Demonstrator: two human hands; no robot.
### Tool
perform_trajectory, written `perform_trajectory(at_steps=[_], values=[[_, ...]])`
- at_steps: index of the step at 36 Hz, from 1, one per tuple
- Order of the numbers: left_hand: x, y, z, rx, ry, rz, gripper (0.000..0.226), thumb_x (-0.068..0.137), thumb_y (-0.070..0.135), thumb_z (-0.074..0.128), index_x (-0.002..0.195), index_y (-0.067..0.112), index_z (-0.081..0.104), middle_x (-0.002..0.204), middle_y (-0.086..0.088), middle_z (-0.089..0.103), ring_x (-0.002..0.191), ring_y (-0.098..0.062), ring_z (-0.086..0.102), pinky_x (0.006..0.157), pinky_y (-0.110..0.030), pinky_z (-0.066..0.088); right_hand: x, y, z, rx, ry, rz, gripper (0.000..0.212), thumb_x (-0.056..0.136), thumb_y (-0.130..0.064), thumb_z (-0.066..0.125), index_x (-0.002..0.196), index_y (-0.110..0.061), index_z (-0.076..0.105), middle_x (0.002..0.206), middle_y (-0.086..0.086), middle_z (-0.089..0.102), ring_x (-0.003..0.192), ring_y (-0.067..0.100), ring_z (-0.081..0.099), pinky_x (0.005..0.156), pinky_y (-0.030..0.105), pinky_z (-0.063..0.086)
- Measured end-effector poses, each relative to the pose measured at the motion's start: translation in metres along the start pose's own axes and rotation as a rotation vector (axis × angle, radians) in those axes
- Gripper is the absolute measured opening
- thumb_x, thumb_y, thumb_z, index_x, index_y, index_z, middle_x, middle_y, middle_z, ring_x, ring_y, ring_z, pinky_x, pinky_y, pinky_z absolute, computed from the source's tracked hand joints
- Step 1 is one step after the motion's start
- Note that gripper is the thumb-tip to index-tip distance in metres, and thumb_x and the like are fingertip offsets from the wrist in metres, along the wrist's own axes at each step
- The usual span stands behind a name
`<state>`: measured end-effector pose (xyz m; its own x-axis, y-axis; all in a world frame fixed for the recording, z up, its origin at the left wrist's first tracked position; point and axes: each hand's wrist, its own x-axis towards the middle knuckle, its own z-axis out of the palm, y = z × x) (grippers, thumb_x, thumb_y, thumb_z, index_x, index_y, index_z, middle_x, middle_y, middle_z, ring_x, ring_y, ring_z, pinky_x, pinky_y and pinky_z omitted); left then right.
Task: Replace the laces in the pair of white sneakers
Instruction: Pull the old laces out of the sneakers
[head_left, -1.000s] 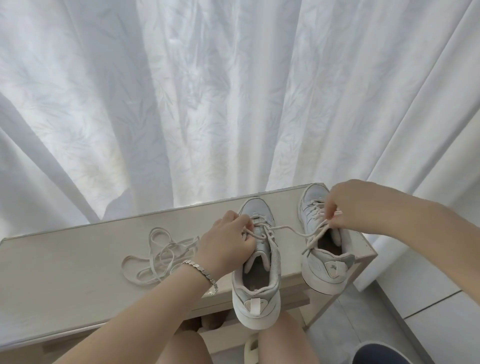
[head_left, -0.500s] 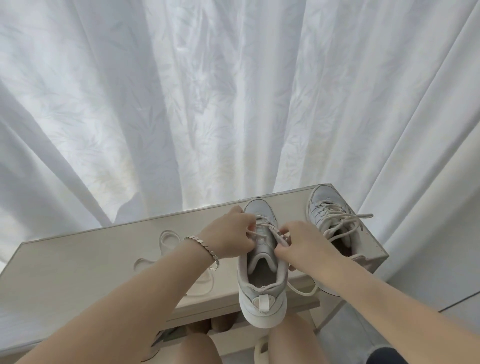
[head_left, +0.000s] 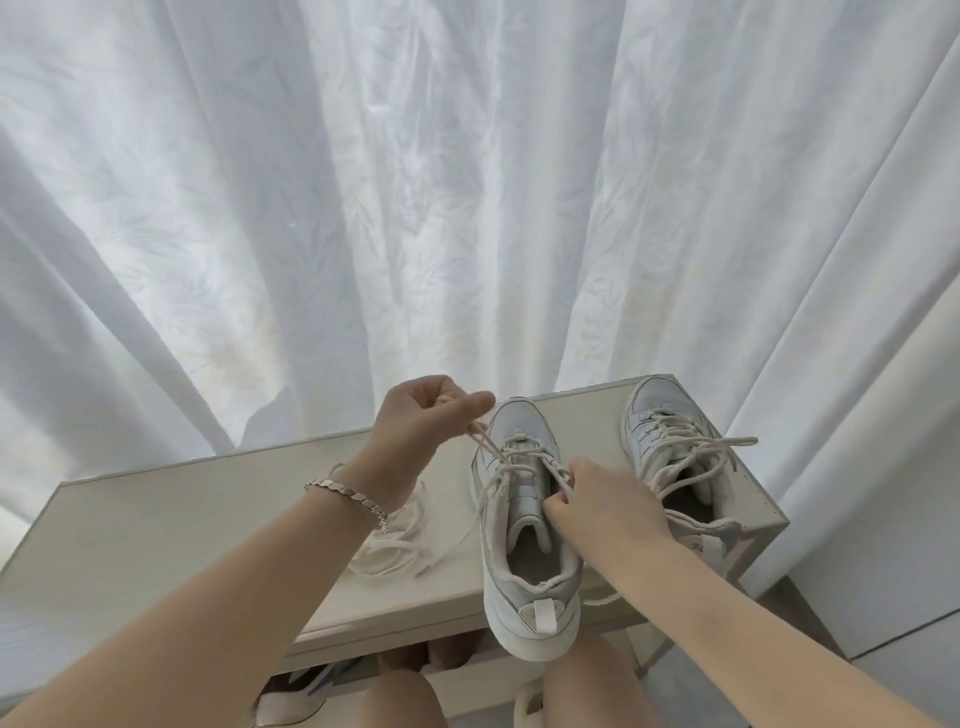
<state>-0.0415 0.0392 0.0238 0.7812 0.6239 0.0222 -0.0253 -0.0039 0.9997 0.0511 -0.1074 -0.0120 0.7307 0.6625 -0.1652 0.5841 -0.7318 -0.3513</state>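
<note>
Two white sneakers stand on a pale wooden table (head_left: 156, 525), toes pointing away from me. The near sneaker (head_left: 527, 540) overhangs the front edge with its heel. My left hand (head_left: 423, 421) is raised above and left of its toe and pinches one end of its cream lace (head_left: 511, 457), drawn taut. My right hand (head_left: 605, 504) rests at the shoe's right side and pinches the lace by the upper eyelets. The far sneaker (head_left: 670, 452) sits at the table's right end, laced, with its ends loose. A loose cream lace (head_left: 395, 545) lies in a heap left of the near sneaker.
A white patterned curtain (head_left: 467, 182) hangs right behind the table and to its right. My knees are under the table's front edge. A shelf below holds dark items. Grey floor tiles (head_left: 904, 670) show at the lower right.
My right hand left the far sneaker and came to the near one's lace. My left hand rose up and away from the shoe, pulling the lace end taut.
</note>
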Motion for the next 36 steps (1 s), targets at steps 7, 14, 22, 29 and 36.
perform_trajectory(at_steps=[7, 14, 22, 29, 36], values=[[-0.014, 0.051, -0.004, -0.231, 0.0, 0.117, 0.036, 0.071, 0.015, 0.06, 0.04, 0.018, 0.042, 0.045, 0.005, 0.034, 0.046, -0.012, 0.032, 0.045, -0.019, 0.035, 0.0, -0.003, -0.002, -0.011, -0.038, 0.025, 0.013, 0.09, -0.025, 0.043, 0.094, -0.015, 0.049, 0.103, 0.009, 0.06, 0.096, 0.029, 0.055, 0.069, 0.028, 0.035], [-0.034, 0.067, -0.019, 0.172, -0.214, 0.144, 0.038, 0.071, 0.035, 0.065, 0.041, 0.02, 0.048, 0.045, 0.002, 0.04, 0.045, -0.011, 0.03, 0.045, -0.016, 0.029, 0.0, -0.006, -0.002, 0.0, -0.038, 0.023, 0.01, 0.089, -0.024, 0.042, 0.087, -0.015, 0.043, 0.096, 0.008, 0.058, 0.08, 0.025, 0.044, 0.068, 0.027, 0.035], [-0.029, 0.009, -0.027, 1.424, 0.036, 0.06, 0.018, 0.094, 0.032, 0.046, 0.098, 0.021, 0.059, 0.099, 0.009, 0.058, 0.091, -0.014, 0.057, 0.077, -0.027, 0.043, 0.0, -0.009, -0.004, 0.005, -0.057, 0.004, 0.009, 0.09, -0.025, 0.043, 0.087, -0.016, 0.043, 0.081, 0.003, 0.044, 0.08, 0.024, 0.043, 0.068, 0.027, 0.035], [-0.016, -0.003, 0.027, 1.02, -0.128, 0.163, 0.018, 0.086, 0.041, 0.059, 0.094, 0.026, 0.065, 0.1, 0.014, 0.054, 0.101, -0.007, 0.051, 0.087, -0.027, 0.042, 0.0, -0.007, -0.002, 0.014, -0.034, 0.005, 0.01, 0.089, -0.026, 0.043, 0.091, -0.016, 0.046, 0.097, 0.007, 0.057, 0.087, 0.026, 0.049, 0.07, 0.027, 0.036], [0.0, -0.014, 0.034, 1.377, -0.311, 0.036, 0.023, 0.086, 0.044, 0.055, 0.097, 0.024, 0.062, 0.115, 0.007, 0.054, 0.101, -0.015, 0.053, 0.08, -0.028, 0.035, 0.003, -0.006, 0.0, -0.003, -0.045, 0.019, 0.021, 0.091, -0.029, 0.043, 0.102, -0.013, 0.052, 0.111, 0.01, 0.059, 0.106, 0.029, 0.054, 0.073, 0.029, 0.036]])
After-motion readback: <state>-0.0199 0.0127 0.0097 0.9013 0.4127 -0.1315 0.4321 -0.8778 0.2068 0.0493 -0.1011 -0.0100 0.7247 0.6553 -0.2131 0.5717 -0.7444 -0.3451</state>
